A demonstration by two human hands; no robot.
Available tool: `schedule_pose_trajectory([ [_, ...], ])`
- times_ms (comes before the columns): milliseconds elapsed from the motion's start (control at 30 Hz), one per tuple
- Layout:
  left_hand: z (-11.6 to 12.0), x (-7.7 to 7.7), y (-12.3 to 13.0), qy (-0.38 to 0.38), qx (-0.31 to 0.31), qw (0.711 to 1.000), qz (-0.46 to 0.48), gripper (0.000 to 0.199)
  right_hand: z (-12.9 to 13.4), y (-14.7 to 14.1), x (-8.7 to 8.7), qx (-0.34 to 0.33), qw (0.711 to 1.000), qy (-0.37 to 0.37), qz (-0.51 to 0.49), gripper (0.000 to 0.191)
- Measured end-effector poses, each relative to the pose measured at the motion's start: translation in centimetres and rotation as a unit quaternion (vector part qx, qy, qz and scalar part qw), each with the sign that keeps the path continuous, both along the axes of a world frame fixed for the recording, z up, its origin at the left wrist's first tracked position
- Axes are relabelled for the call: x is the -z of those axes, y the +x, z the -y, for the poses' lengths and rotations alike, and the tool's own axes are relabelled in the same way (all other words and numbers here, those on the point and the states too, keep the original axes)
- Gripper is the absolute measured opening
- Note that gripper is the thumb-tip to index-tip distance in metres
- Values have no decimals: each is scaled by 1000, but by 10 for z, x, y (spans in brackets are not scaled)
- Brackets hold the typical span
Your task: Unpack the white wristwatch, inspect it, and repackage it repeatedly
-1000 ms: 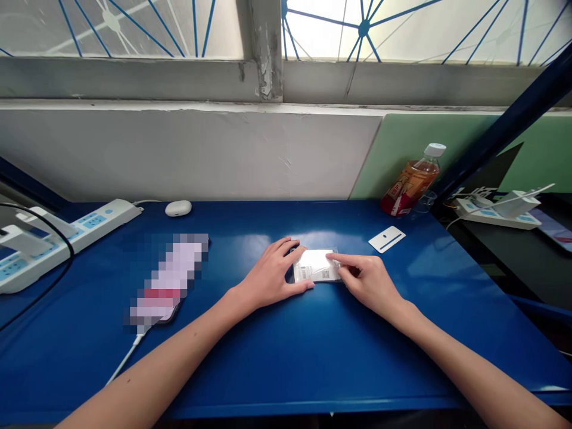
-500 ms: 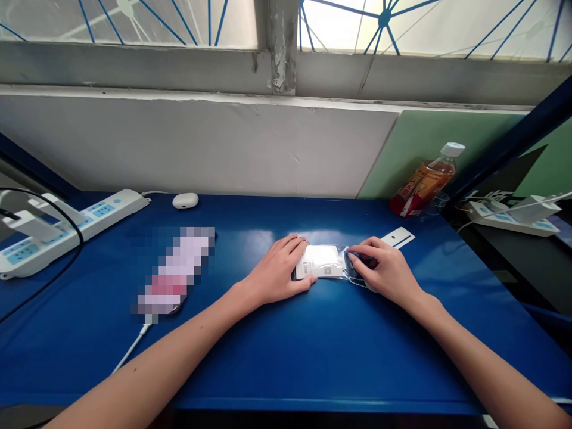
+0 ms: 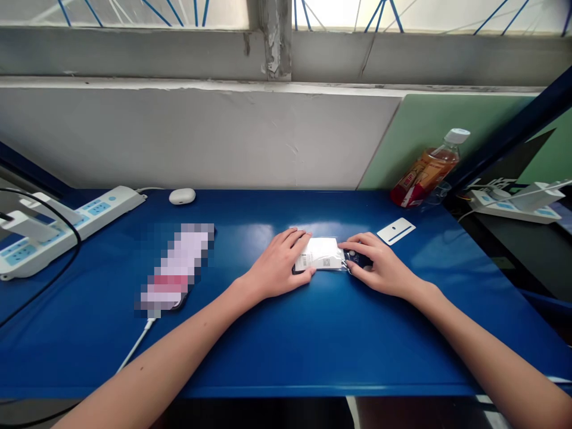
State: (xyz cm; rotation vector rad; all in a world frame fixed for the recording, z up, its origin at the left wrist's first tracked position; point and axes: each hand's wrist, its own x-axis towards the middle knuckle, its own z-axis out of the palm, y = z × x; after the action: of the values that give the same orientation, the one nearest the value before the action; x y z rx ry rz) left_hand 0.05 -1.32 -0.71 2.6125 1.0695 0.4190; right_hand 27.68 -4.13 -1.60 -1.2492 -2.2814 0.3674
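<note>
A small clear plastic packet with a white labelled insert [image 3: 325, 253] lies flat on the blue table [image 3: 286, 339]. My left hand [image 3: 283, 262] grips its left end, fingers over the far edge and thumb along the near edge. At the other end, my right hand [image 3: 379, 262] holds the packet with fingertips on the far side and thumb on the near side. Beneath that hand a dark piece with pale round marks [image 3: 353, 256] partly shows; my palm hides the rest. Just beyond my right hand lies a white card with a dark slot [image 3: 396, 231].
A phone with a blurred-out screen [image 3: 179, 262] lies at left on a white charging cable [image 3: 136, 344]. Behind it sit a white earbud case [image 3: 182, 196] and a power strip [image 3: 109, 205]. A drink bottle [image 3: 424, 173] leans in the back right corner, near another power strip [image 3: 513, 208].
My right hand's finger and thumb have spread from a pinch to the packet's two edges, uncovering more of the dark piece. My left hand keeps its grip. The view has tilted slightly down.
</note>
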Motion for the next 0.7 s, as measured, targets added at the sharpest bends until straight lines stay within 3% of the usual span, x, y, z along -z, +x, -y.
schedule_pose_trajectory([
  [433, -2, 1, 1, 17, 10, 1000, 21, 64, -6, 1, 2, 0, 999, 23, -31, 25],
  [700, -5, -3, -4, -2, 14, 1000, 17, 57, -15, 22, -6, -27, 999, 15, -21, 25],
])
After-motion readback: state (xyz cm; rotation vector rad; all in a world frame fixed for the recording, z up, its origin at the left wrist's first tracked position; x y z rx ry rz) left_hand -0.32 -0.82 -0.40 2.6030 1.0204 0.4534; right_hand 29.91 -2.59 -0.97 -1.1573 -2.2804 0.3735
